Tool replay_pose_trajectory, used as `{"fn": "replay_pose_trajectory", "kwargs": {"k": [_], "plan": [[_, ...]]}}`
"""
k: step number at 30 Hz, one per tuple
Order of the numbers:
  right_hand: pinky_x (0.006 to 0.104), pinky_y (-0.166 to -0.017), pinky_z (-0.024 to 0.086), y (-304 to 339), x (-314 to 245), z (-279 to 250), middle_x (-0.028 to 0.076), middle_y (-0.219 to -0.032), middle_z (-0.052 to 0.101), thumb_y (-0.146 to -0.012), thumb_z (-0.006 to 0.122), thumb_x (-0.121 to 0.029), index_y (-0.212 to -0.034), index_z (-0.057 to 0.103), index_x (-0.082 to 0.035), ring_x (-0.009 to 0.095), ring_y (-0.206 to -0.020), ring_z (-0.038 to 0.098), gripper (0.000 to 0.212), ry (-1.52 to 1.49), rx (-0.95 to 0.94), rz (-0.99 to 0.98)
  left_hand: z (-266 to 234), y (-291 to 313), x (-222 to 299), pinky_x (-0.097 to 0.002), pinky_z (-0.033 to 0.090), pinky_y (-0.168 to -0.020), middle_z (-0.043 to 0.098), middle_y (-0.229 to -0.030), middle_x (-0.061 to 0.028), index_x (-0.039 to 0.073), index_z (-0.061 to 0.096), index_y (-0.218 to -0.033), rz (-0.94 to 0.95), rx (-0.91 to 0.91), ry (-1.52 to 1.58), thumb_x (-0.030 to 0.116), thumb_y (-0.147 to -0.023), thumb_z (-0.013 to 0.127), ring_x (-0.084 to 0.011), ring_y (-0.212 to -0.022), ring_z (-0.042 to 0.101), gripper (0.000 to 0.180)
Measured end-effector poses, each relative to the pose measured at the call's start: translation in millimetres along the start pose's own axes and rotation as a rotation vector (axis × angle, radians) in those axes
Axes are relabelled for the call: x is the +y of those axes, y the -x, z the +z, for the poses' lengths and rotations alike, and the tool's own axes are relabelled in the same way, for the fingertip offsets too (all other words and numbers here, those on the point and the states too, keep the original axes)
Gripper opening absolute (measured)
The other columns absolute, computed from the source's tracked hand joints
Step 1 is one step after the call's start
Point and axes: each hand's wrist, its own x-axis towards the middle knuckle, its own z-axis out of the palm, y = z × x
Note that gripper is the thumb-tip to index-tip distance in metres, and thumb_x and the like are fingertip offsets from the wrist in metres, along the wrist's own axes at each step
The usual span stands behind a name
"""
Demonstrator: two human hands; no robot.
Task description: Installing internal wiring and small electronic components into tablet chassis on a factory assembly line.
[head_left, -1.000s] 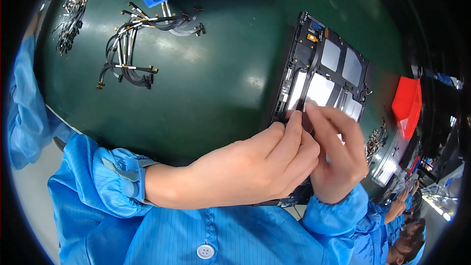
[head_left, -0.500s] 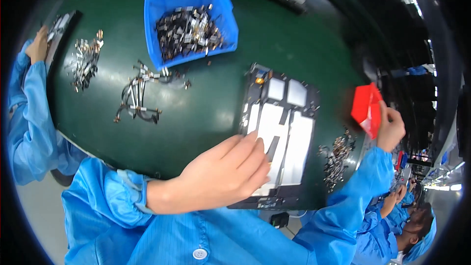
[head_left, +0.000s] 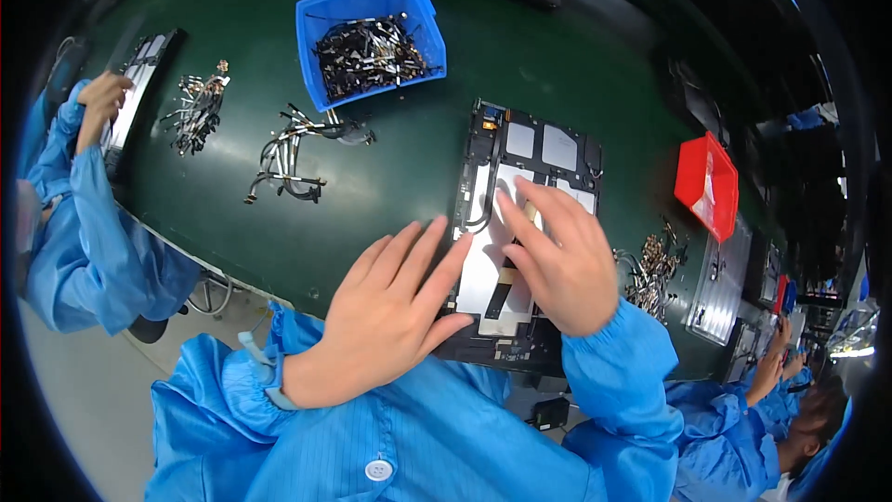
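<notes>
A flat black device chassis (head_left: 581,156) with silver-white plates lies on the table in front of me. My left hand (head_left: 386,307) is open, fingers spread, its fingertips at the chassis's left edge. My right hand (head_left: 569,265) is over the chassis with its fingers apart; it appears to hold nothing. Its fingertips are near a dark strip (head_left: 500,299) with tan parts, which crosses the silver plates and is partly hidden by that hand. A thin black cable (head_left: 491,188) runs along the left side of the chassis and curves near my left fingertips.
A blue bin (head_left: 311,60) full of short cables stands at the back. Cable piles lie at the left (head_left: 197,112), left of centre (head_left: 283,158) and right (head_left: 655,265). A red bin (head_left: 692,177) stands at the right. Co-workers in blue sit on both sides, one handling another chassis (head_left: 139,84).
My right hand has let go of the red bin and moved left over the chassis. My left hand has drawn back to the chassis's left edge, its fingers spreading.
</notes>
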Motion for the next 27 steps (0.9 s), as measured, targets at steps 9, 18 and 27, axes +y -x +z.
{"fn": "replay_pose_trajectory", "kwargs": {"k": [9,18,27], "plan": [[0.0438,-0.105,0.032,25.9,2.4,-9.5,0.026,-0.137,0.040,-0.084,0.063,-0.020,-0.135,0.043,0.000,0.043,-0.126,0.036,0.059,0.061,0.067,0.208,7.8,-1.4,3.1,-0.0459,0.036,-0.101,0.033,-0.141,-0.0263,0.003,0.039,-0.138,0.049,0.038,0.085,0.041,-0.081,0.063,-0.0399,-0.122,0.043,0.073],[0.0370,-0.114,0.018,68.1,24.4,-3.9,0.014,-0.156,0.006,-0.085,0.056,0.000,-0.148,0.013,-0.002,0.028,-0.143,0.013,0.077,-0.942,0.312,0.510,-5.5,-28.3,6.2,-0.0473,0.030,-0.106,0.031,-0.136,-0.0388,-0.006,0.010,-0.144,-0.021,0.038,0.681,0.038,-0.095,0.046,-0.0510,-0.128,0.033,0.075],[0.0326,-0.098,0.043,-90.0,159.6,-88.4,0.024,-0.150,0.023,-0.085,0.064,-0.004,-0.149,0.019,-0.012,0.030,-0.129,0.042,0.079,-0.991,0.530,0.559,-216.1,-116.6,-125.3,-0.0274,0.054,-0.064,0.069,-0.080,-0.0104,-0.002,0.068,-0.092,-0.290,0.022,0.262,0.026,-0.093,0.053,-0.0160,-0.074,0.068,0.032]]}}
